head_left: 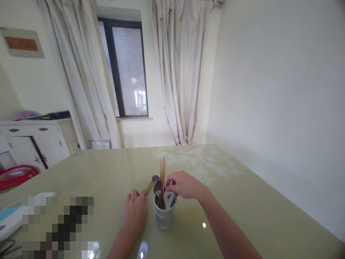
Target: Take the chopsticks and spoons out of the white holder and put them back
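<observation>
A white utensil holder (165, 217) with small holes in its side stands upright on the table. In it are metal spoons (158, 187), a white soup spoon (169, 199) with a blue pattern, and upright wooden chopsticks (163, 172). My left hand (134, 210) rests on the table left of the holder, its fingers closed on the near end of some chopsticks (149, 187) that slant away behind the spoons. At the holder's right rim, my right hand (183, 184) has its fingers curled in a pinch above the soup spoon; a thin pale bit shows between them, too small to name.
The glossy table (229, 216) bears a pale floral pattern at its far end. A white and blue object (12, 216) lies at the left, beside a pixelated area. Beyond are a white cabinet (54, 138), a red-rimmed item (20, 175), curtains (183, 72) and a wall at right.
</observation>
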A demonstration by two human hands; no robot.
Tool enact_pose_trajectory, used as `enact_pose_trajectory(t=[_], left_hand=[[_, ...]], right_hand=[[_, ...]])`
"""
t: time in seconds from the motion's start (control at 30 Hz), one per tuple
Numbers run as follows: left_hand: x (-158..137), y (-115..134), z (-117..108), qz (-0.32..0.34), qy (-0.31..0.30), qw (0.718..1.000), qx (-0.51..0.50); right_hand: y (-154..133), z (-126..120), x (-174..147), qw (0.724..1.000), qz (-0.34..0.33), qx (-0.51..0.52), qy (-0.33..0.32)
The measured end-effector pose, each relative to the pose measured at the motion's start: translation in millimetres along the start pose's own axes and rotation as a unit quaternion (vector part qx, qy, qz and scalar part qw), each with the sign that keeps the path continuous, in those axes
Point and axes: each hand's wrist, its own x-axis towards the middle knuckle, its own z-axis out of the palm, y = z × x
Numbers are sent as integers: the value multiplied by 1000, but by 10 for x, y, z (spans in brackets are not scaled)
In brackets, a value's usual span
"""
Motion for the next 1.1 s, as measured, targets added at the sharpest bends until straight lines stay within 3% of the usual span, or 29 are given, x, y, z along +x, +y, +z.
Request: enact_pose_trajectory(t=[0.13, 0.2, 0.27, 0.33, 0.4, 0.47, 0.57, 0.7, 0.87, 1.0, 1.1], left_hand=[[126, -48, -207, -17, 29, 989, -142], [266, -25, -442, -33, 47, 953, -296], [412, 65, -736, -35, 40, 898, -436], [521, 209, -1017, 4, -9, 869, -496], [580, 362, -1214, 50, -103, 848, -518], [600, 482, -1298, 69, -182, 828, -526], [598, 574, -1284, 56, -209, 818, -532], [578, 589, -1299, 45, -180, 824, -535], [584, 567, -1612, 76, -111, 808, -574], [614, 509, -1953, 66, -17, 765, -641], [655, 364, -2136, 57, 106, 694, -709]], right_hand=[[-35, 31, 2, 1000, -9, -16, 11], [-43, 50, 2, 999, -14, -26, 16], [-42, 68, 5, 999, -18, -35, 20], [-37, 84, 11, 999, -19, -44, 22], [-33, 94, 18, 998, -18, -53, 23], [-32, 101, 24, 998, -16, -61, 24], [-39, 109, 32, 997, -13, -71, 27], [-52, 119, 40, 996, -3, -82, 34], [-64, 115, 34, 996, 2, -87, 32], [-61, 117, 33, 996, -1, -89, 31], [-54, 129, 42, 995, -13, -89, 31]])
